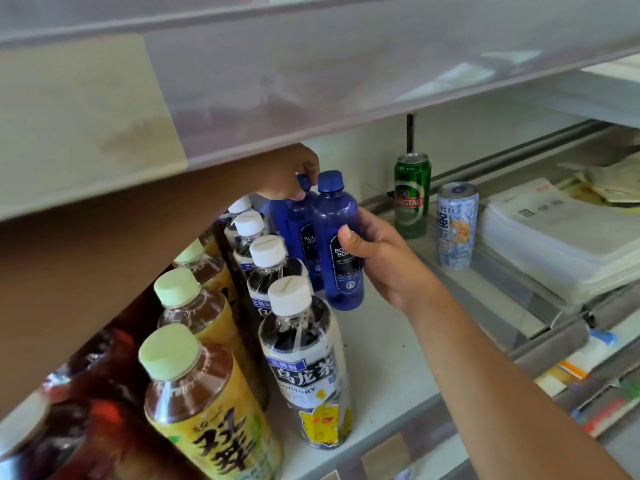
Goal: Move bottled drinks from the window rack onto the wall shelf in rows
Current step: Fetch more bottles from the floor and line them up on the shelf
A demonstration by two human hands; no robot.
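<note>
**Yellow-labelled tea bottle (204,410) heads full rows as blue drinks line up on wall shelf (381,358)**

Nearest the lens, the clear plastic tea bottle with its pale-green cap leads one file on the white wall shelf. Just beside it runs a file of white-capped clear bottles (304,368) with blue-and-white labels. Behind these, a person sets two slim bottles upright, side by side and touching. The right hand (377,258) wraps thumb and fingers round the body of the front blue bottle (337,233). The left hand (291,174), reaching in under the upper shelf, curls its fingers over the cap of the rear blue bottle (298,230). The top grip probably steadies one bottle while the other is squared against it, apparently starting a new row. Both bottles are dark-blue translucent plastic, round-shouldered, with blue screw caps and black oval labels in white lettering. Whether the front one's base rests fully on the shelf cannot be told. (A green drinks can (412,195) and a pale-blue printed can (456,226) stand further right, well apart from the rows.)
</note>
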